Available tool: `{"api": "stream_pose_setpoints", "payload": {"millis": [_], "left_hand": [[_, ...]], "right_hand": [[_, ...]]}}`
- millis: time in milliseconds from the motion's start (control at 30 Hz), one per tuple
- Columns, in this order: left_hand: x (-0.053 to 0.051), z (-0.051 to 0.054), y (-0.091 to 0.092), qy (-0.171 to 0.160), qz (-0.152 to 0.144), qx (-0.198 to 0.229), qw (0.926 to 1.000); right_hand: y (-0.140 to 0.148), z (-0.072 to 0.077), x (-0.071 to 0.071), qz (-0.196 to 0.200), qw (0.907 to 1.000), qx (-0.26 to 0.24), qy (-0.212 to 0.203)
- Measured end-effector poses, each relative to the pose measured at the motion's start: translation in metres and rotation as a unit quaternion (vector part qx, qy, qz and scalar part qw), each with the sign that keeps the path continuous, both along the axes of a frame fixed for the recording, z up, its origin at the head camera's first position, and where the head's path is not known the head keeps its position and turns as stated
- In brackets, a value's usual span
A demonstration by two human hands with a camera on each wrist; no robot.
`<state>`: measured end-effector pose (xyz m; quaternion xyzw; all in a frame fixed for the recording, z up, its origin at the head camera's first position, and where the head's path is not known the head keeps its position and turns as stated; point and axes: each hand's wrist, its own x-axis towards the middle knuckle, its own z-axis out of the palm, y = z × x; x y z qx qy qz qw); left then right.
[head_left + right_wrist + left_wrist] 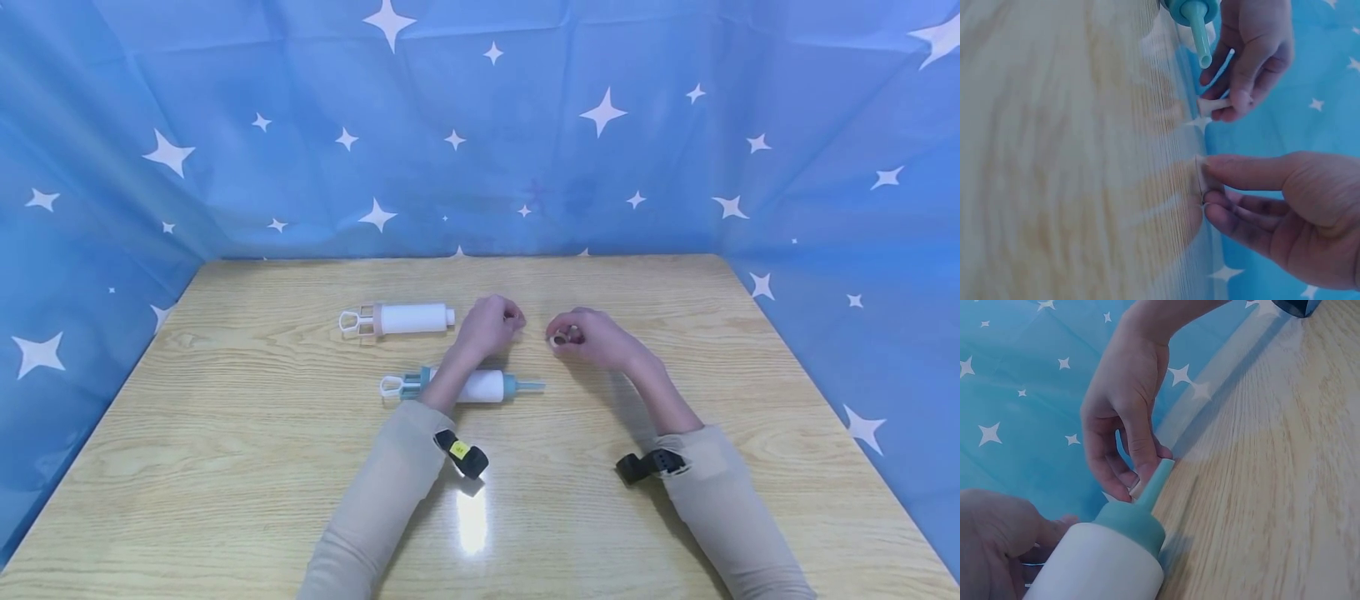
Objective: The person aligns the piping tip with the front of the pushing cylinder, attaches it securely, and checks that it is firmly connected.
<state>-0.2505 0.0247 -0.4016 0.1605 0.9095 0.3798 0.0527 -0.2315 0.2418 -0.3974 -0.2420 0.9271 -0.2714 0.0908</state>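
Note:
My left hand (pixel 489 327) pinches a small pale nozzle-like piece (pixel 1213 106) with a flared end. To its right, my right hand (pixel 596 340) holds a small pale, ring-like piece (pixel 1207 181) between thumb and fingers, just above the table. The two pieces are apart. Under my left forearm lies a piping syringe (pixel 483 387) with a white barrel, teal fittings and a narrow teal tip pointing right; the forearm hides part of it. A second piping syringe (pixel 414 318), white with a pinkish collar, lies left of my left hand and has no long tip.
Wooden table (pixel 225 433) with a blue star-printed cloth (pixel 480 150) hanging behind and at its sides. A dark strap-on camera (pixel 467 458) sits on my left wrist, another camera (pixel 637 468) on my right.

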Motion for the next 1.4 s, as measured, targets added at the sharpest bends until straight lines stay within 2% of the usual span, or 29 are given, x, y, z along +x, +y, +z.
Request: {"api": "stream_pose_setpoints", "payload": {"millis": [233, 433, 600, 833, 1200, 1400], "left_hand": [[0.006, 0.005, -0.003, 0.015, 0.001, 0.014, 0.9998], [0.012, 0.012, -0.007, 0.022, -0.007, 0.062, 0.9978], [0.018, 0.017, -0.012, 0.034, -0.015, 0.094, 0.9949], [0.025, 0.021, -0.017, 0.05, -0.017, 0.092, 0.9943], [0.038, 0.034, -0.025, 0.063, -0.041, 0.086, 0.9934], [0.046, 0.034, -0.032, 0.113, -0.065, 0.081, 0.9881]], "right_hand": [[-0.001, 0.0, 0.0, 0.009, 0.9998, 0.005, 0.016], [-0.002, 0.002, 0.001, -0.003, 0.9999, -0.015, 0.004], [-0.002, 0.006, 0.001, -0.004, 0.9995, -0.026, 0.019], [-0.007, 0.017, 0.005, 0.0, 0.9976, -0.048, 0.049], [-0.016, 0.035, 0.018, -0.008, 0.9914, -0.098, 0.087], [-0.019, 0.042, 0.024, -0.001, 0.9842, -0.139, 0.11]]}}
